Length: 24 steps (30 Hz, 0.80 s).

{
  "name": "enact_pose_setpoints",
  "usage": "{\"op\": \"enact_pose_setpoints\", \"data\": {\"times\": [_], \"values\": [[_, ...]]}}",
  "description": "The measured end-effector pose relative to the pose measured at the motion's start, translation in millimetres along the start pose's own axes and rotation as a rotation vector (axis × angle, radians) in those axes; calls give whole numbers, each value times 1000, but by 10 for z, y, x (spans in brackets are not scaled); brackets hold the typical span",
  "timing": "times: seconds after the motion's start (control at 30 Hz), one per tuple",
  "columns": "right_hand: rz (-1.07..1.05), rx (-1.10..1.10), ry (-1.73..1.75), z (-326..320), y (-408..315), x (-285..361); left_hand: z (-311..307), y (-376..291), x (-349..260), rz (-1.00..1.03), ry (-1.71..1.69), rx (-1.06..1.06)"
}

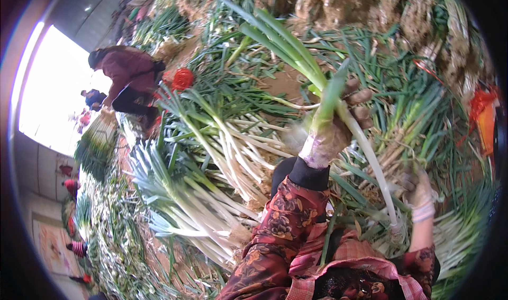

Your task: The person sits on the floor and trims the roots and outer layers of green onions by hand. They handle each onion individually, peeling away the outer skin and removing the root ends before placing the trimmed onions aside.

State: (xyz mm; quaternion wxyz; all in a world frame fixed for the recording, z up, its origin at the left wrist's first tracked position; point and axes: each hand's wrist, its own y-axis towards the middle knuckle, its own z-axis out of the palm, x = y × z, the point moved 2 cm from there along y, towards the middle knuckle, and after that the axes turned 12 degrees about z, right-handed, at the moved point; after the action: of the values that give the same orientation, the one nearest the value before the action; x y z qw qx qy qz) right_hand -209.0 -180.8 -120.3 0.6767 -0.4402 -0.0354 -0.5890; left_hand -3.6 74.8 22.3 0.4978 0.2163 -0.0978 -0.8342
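Observation:
My left hand (337, 125), in a soiled glove, is raised before me and closed around a green onion (367, 153). Its green leaves point up and left, and its white stalk hangs down to the roots near my lap. My right hand (414, 188), gloved and with a pale band at the wrist, is lower right beside a heap of untrimmed green onions (401, 141); its fingers are blurred, so its grip is unclear. Left of my left arm lie piles of green onions with white stalks (206, 204).
Loose green leaves (254, 77) cover much of the ground. Bundles with muddy roots (333, 6) stand at the top. A ball of red twine (183, 78) lies near a bent-over person (131, 73). An orange container (485, 129) is at the right; more people are at far left.

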Motion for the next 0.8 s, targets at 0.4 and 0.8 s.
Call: {"op": "enact_pose_setpoints", "data": {"times": [0.4,0.8], "values": [[-308,-72,-1047,1137,176,258,-335,26,-49,116,147,-356],[301,15,-982,1212,-725,-386,-554,79,-360,268,156,-536]]}}
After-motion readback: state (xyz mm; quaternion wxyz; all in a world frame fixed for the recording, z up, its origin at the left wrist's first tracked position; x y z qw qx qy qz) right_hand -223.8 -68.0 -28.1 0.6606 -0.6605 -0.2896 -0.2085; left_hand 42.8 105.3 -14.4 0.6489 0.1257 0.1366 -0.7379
